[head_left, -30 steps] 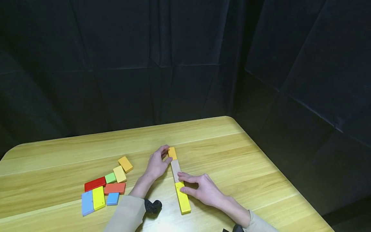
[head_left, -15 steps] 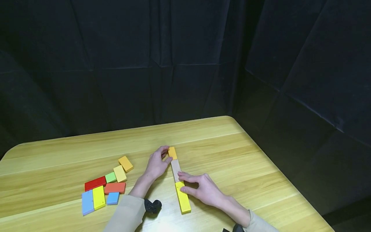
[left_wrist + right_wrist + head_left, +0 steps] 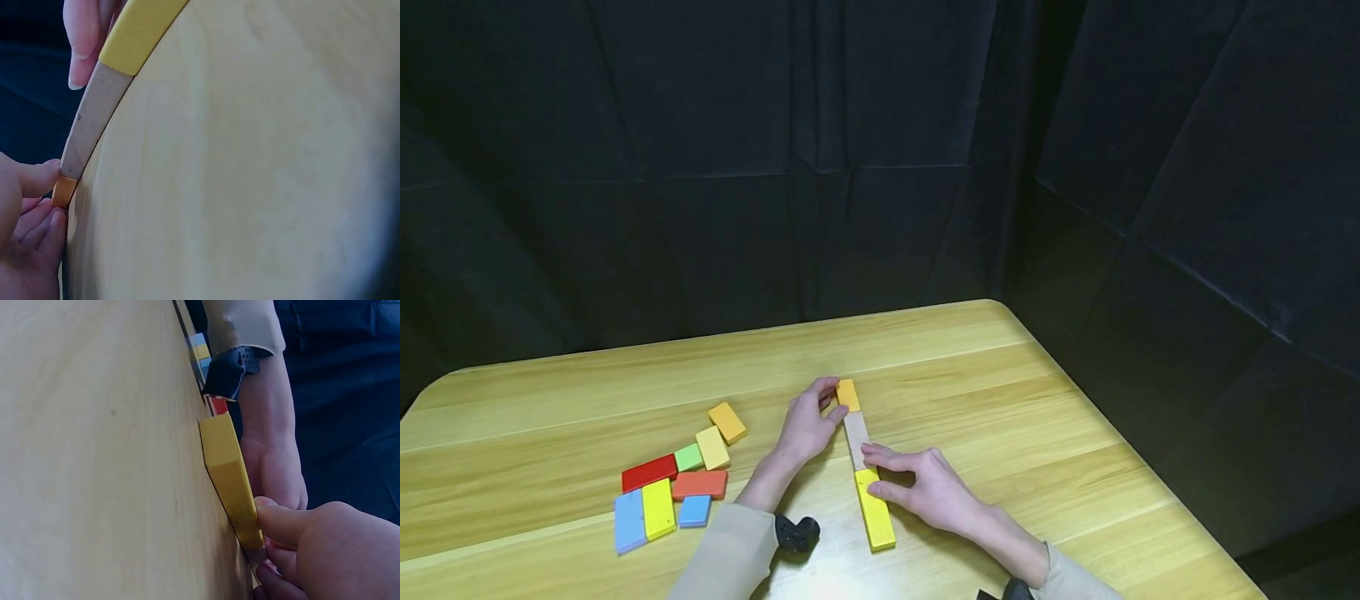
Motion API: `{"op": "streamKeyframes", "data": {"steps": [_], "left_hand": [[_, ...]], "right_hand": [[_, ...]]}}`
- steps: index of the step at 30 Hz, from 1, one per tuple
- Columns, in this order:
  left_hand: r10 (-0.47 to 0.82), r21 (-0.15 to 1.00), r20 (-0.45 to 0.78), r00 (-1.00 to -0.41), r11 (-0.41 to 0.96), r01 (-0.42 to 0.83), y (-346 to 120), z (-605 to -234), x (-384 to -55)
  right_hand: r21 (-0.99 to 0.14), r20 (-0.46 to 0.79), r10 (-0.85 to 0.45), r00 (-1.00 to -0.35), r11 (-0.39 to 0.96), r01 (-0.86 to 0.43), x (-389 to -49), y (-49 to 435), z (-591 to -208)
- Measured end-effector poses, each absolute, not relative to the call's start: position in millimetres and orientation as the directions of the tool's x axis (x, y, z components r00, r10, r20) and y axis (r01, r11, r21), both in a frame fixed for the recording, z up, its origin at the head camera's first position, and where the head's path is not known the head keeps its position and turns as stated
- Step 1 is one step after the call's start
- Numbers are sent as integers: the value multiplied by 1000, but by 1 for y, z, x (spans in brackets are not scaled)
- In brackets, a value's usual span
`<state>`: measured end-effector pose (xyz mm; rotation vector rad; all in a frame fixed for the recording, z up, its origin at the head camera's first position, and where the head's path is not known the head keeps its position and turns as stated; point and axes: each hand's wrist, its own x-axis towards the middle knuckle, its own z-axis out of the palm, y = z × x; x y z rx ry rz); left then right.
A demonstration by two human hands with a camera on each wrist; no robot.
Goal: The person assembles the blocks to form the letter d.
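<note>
Wooden table (image 3: 1000, 400) beneath lined-up blocks (image 3: 855, 437)

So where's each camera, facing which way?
Head: on the head, facing forward and down at the table; left grip and right grip show.
Left wrist: on that wrist, facing the three-block row; left grip and right fingers show.
Right wrist: on that wrist, facing the row's yellow block; right grip and left forearm show.
Wrist views share that block.

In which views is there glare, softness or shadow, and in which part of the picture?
Head: white glare on the wooden tabletop near bottom centre, the black curtain dark with faint folds; left wrist: tabletop grain soft, right edge dark and blurred; right wrist: shadow on the tabletop beside the nearest yellow block.
</note>
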<state>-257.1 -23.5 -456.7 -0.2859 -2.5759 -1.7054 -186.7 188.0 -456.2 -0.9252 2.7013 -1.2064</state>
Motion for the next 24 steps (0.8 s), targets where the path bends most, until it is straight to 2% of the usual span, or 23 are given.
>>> {"op": "streamKeyframes", "data": {"steps": [24], "left_hand": [[134,916,140,-981,358,180,-30,-456,-253]], "right_hand": [[-700,179,-534,-827,521,-488,-186,188,-457]]}}
